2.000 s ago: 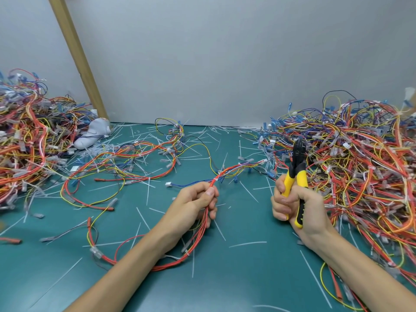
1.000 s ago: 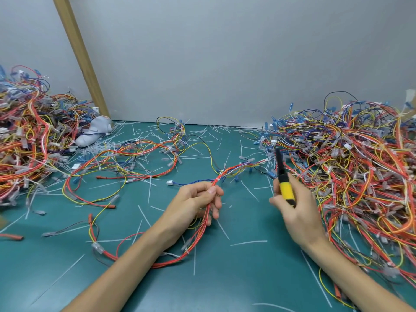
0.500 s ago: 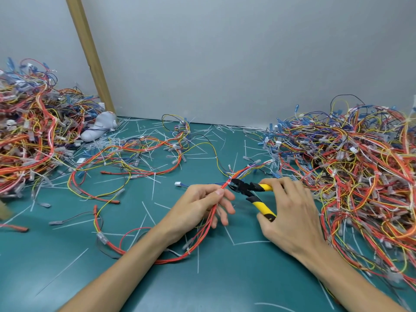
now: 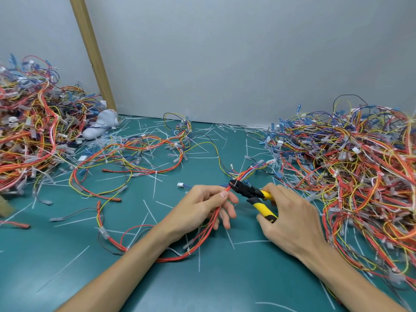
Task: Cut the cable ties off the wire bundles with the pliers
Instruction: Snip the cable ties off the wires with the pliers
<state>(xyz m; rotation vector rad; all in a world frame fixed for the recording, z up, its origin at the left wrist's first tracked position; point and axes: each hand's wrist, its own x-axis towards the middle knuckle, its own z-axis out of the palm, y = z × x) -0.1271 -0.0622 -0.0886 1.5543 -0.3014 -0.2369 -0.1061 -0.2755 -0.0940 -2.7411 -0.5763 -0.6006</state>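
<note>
Our right hand (image 4: 292,224), gripping yellow-handled black pliers (image 4: 249,191), has brought them onto the red wire bundle (image 4: 171,259) our left hand (image 4: 200,208) pinches, seemingly poised to snip.

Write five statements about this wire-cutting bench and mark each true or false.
1. The right hand grips the yellow-handled black pliers. True.
2. The left hand lies flat and empty. False: it holds the red wire bundle.
3. The pliers' black nose meets that bundle just beyond the left hand's fingers. True.
4. Tangled wires are heaped only at the right. False: a right heap and a left heap both show.
5. White cut tie strips litter the green mat. True.
</note>
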